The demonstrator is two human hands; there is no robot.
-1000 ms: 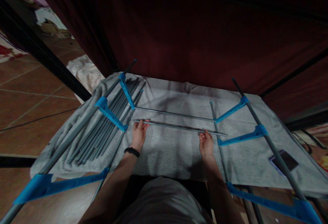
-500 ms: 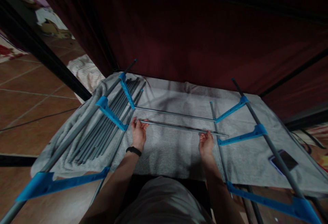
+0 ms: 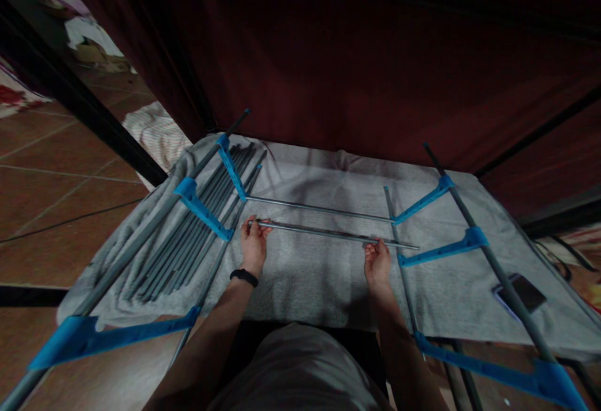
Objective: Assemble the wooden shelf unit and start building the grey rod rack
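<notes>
Both my hands hold one thin grey metal rod [image 3: 323,232] crosswise over a grey towel [image 3: 310,273]. My left hand [image 3: 253,243] pinches the rod's left end, close to a blue plastic bracket [image 3: 203,209] on the left frame tube. My right hand [image 3: 377,259] grips the rod near its right end, just left of a blue bracket [image 3: 446,249] on the right frame. A second rod [image 3: 319,208] sits fitted between blue brackets just beyond the held one.
A bundle of loose grey rods [image 3: 197,229] lies on the towel at the left. Long grey frame tubes with blue brackets run down both sides [image 3: 493,273]. A phone [image 3: 520,293] lies on the towel at the right. Dark red fabric [image 3: 375,66] hangs behind; tiled floor lies left.
The rod and both hands have shifted slightly away from me and a little to the left; the grip is unchanged.
</notes>
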